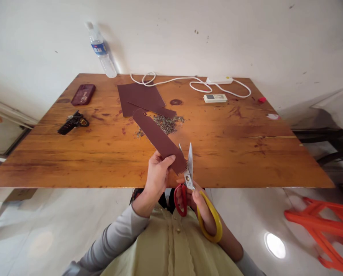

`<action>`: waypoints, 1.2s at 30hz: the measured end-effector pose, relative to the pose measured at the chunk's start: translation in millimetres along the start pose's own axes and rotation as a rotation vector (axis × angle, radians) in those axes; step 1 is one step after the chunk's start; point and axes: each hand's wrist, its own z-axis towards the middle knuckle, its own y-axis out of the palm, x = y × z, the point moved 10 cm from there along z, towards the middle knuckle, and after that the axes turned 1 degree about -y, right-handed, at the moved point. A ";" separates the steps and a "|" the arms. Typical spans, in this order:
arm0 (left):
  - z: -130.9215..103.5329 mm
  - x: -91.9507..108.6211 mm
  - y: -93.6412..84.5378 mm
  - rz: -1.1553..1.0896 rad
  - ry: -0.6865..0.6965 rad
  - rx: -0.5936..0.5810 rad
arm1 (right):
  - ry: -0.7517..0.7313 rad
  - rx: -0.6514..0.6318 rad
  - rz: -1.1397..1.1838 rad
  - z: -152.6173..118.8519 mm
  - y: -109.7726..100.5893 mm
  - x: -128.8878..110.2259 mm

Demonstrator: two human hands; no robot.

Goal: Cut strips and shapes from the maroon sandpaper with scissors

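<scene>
My left hand [157, 172] grips a long strip of dark reddish-brown sheet [160, 138], thumb on top, above the table's front edge. The strip's near end is cut into small jagged teeth. In my right hand [201, 205] are scissors [189, 168] with one red and one yellow handle loop. Their blades are spread apart and point away from me, right beside the toothed end. Beyond the strip lies a pile of thin dark shreds [168, 123]. Larger brown sheets [141, 97] rest behind it, with a narrow offcut [167, 112] on top.
A plastic bottle [102, 55] leans on the wall at the back left. Nearer are a dark red case [83, 94] and a black clip-like object [73, 122]. A white cable [174, 79] and a remote control [215, 98] lie at the back. An orange stool [317, 222] stands right.
</scene>
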 end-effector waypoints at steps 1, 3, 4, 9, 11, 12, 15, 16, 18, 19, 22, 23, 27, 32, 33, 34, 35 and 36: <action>0.2 -0.5 -0.3 0.005 -0.001 -0.002 | 0.001 0.000 0.004 0.0 -0.1 0.2; 1.0 -0.9 -1.0 0.014 0.002 -0.002 | 0.005 0.000 0.008 0.1 -0.2 0.0; 1.5 -0.7 -1.3 0.015 0.006 -0.001 | 0.006 0.000 0.007 0.2 -0.1 -0.2; 2.6 1.8 -1.0 0.016 0.023 -0.004 | 0.015 -0.002 0.005 1.5 -0.2 1.0; 2.5 1.4 -0.6 0.026 0.013 -0.008 | 0.011 -0.005 0.011 1.7 -0.3 1.0; 2.5 1.4 -0.6 0.029 0.010 -0.010 | 0.011 -0.005 0.012 1.7 -0.3 0.9; 3.1 2.9 -1.5 0.029 0.021 -0.009 | 0.022 0.004 0.015 1.1 -0.5 1.0; 3.5 3.3 -1.9 0.030 0.026 -0.008 | 0.027 0.008 0.017 0.8 -0.5 0.9; 4.1 3.4 -2.8 0.044 0.028 -0.005 | 0.037 0.016 0.014 0.4 -0.8 0.9; 4.2 3.6 -3.0 0.051 0.031 -0.004 | 0.039 0.015 0.012 0.4 -0.5 0.8; 3.5 5.3 -2.0 0.058 0.048 -0.009 | 0.040 0.014 0.006 0.7 -0.2 0.9; 3.1 6.0 -1.4 0.057 0.054 -0.012 | 0.040 0.013 0.005 0.7 -0.1 1.0; 1.6 8.7 -1.7 0.046 0.065 0.004 | 0.035 0.013 0.000 0.7 -0.2 1.5; 0.0 9.0 0.0 0.039 0.045 -0.011 | 0.035 0.010 -0.010 0.8 0.7 0.4; -0.4 8.9 0.5 0.041 0.040 -0.016 | 0.036 0.009 -0.011 0.7 1.2 -0.1; -0.8 8.8 0.6 0.040 0.037 -0.018 | 0.036 0.009 -0.011 0.6 1.6 -0.8; -1.1 8.7 0.5 0.037 0.033 -0.018 | 0.037 0.009 -0.011 0.5 2.0 -1.4; -1.1 8.4 0.1 0.035 0.027 -0.016 | 0.039 0.011 -0.012 0.3 2.3 -1.9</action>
